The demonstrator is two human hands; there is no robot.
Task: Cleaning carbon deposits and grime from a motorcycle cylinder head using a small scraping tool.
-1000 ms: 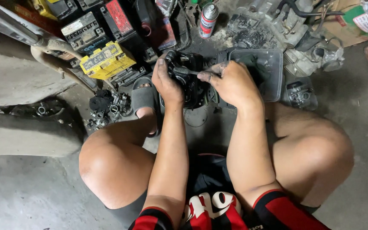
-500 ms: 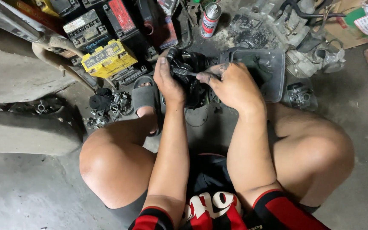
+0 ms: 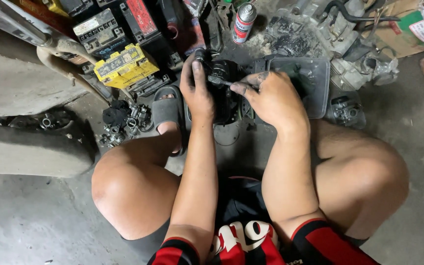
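A person squats on a stained concrete floor (image 3: 35, 230) in a cluttered workshop, knees spread, both forearms reaching forward between them. At far left a rusty metal pipe (image 3: 60, 51) runs past a concrete ledge, with a yellow battery (image 3: 121, 64) and a black battery (image 3: 99, 29) lying just beyond it. Near the bare left knee a heap of small greasy metal parts (image 3: 123, 122) sits on the floor, beside the person's left foot in a grey slide sandal (image 3: 167, 109). The left hand (image 3: 197, 91) wraps the left side of a black, grimy engine part (image 3: 224, 93), which stands on the floor between the feet, straight ahead of the person; this grip is closed around the part, fingers curled over its top edge. The right hand (image 3: 271, 95), fingertips blackened, pinches a small brush (image 3: 218, 79) whose bristled head lies against the top of the part; thumb and forefinger are closed on its handle. Behind the hands stands a red and white spray can (image 3: 244, 22). Just right of the right hand lies a grey plastic tray (image 3: 320, 73), and farther right a dirty engine casing (image 3: 349, 44) and a cardboard box (image 3: 403, 29).
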